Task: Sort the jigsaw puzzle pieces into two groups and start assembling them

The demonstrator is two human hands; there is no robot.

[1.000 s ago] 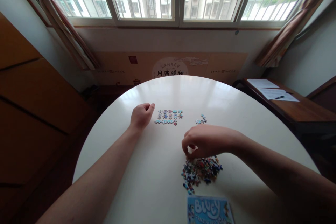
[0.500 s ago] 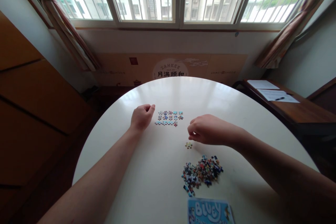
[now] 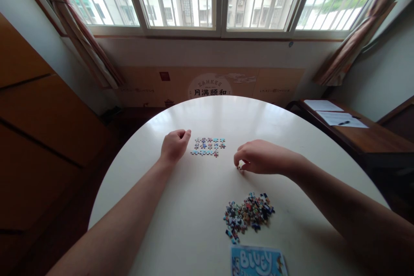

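My left hand (image 3: 175, 144) rests on the table as a closed fist, with nothing seen in it. Just to its right lie three short rows of jigsaw pieces (image 3: 209, 145), the nearest row set close together. My right hand (image 3: 257, 156) is pinched at the tabletop, right of those rows. Between its thumb and fingers a small puzzle piece (image 3: 239, 167) shows, partly hidden by the fingers. Nearer to me sits a heap of mixed jigsaw pieces (image 3: 249, 213), with a few loose ones at its lower left edge.
A blue Bluey box (image 3: 258, 261) lies at the near edge of view on the round white table (image 3: 181, 224). To the right, papers (image 3: 342, 119) and a pen (image 3: 344, 123) lie on a brown wooden desk (image 3: 384, 133). Beyond the table are a wall and barred windows.
The yellowish piece that lay loose below my right hand is gone from that spot; a piece is now between the right fingers. My left hand has stayed in place.
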